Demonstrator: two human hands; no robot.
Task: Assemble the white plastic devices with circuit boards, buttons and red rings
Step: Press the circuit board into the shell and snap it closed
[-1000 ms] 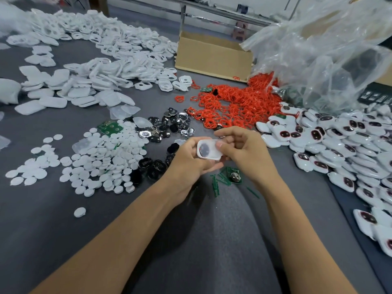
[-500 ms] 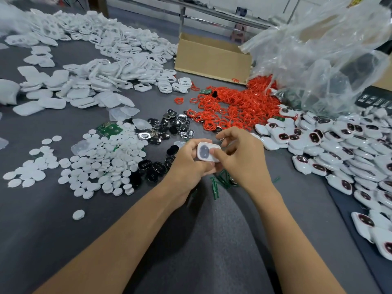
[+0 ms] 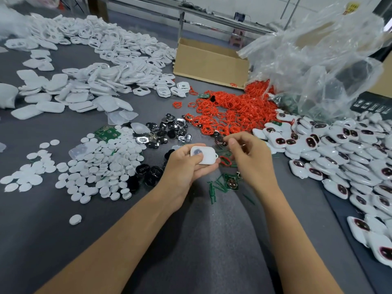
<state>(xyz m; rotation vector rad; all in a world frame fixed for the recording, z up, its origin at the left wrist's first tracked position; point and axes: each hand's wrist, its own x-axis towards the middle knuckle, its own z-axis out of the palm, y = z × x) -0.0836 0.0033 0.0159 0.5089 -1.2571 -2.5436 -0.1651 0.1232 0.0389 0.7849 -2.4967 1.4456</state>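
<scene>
White discs (image 3: pixel 95 166) are spread at nine o'clock of the left hand (image 3: pixel 186 166), whose thumb and fingers are curled round a white device (image 3: pixel 203 154) held over the grey table (image 3: pixel 53 240). At three o'clock of the device a red ring (image 3: pixel 226 160) is seen just beside the right hand (image 3: pixel 252 160), whose fingers are curled inward, though whether anything is pinched cannot be told. A red ring heap (image 3: pixel 231 111) is piled at twelve o'clock of that hand, and finished devices (image 3: pixel 339 149) at three o'clock.
</scene>
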